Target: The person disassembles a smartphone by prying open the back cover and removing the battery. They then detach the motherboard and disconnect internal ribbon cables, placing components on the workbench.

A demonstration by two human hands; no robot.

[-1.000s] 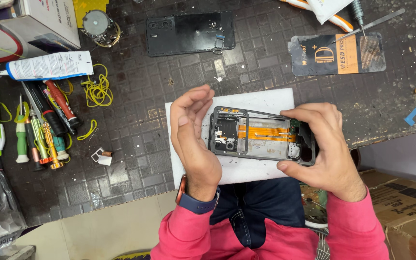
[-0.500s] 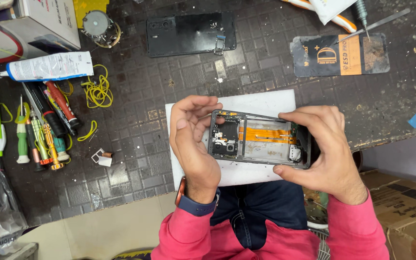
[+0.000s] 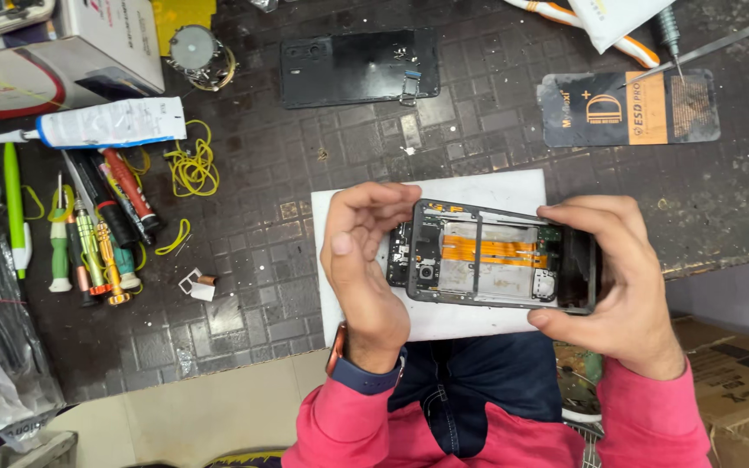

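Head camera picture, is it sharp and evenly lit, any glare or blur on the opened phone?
Head view: even, soft light; the opened phone is sharp between left hand and right hand; no glare on it; faint shadow under both hands.

The opened phone's (image 3: 489,256) left end is hidden behind the left hand (image 3: 364,260); its right end is covered by the right hand (image 3: 621,277). The far-left cardboard box (image 3: 62,48) is cut off by the edge.

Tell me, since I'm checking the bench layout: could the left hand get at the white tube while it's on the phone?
Probably yes, once it lets go. The left hand now grips the opened phone; the white tube lies uncovered up-left on the dark mat, with only yellow wire lying between.
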